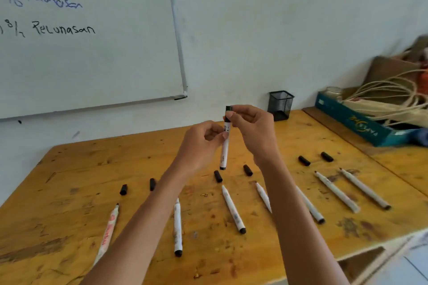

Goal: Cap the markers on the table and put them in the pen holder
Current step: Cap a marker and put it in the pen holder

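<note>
Along the near edge of the worktop point(92, 159) lie seven open markers point(233, 209), their tips pointing to the far side. One of them is partly hidden under the right forearm. Just behind them, toward the middle, six loose caps point(218, 176) show in a rough row, each apart from its marker.

Above the middle of the worktop, both hands hold one marker point(224, 152) upright in the air, and it touches nothing below. The left hand point(199, 143) pinches the upper part of the barrel, with its fingers point(215, 133) curled and closed on it. The right hand point(252, 127) holds the black cap point(228, 109) at the top end, thumb and fingertips closed around it. The cap seems to sit on the tip, but I cannot tell whether it is pressed fully home.

I judge that the step in hand is the capping of this marker, and that the task is near its beginning. The next move calls for a firm push along the barrel until the cap is seated. After that comes a carry to the far right, for which one hand is enough.

At the far edge, beside the wall and to the right of the hands, stands the black mesh pen holder point(280, 105); no marker shows in it. A box with cords point(352, 120) lies beyond the far right corner, and a whiteboard point(92, 53) hangs on the wall.
</note>
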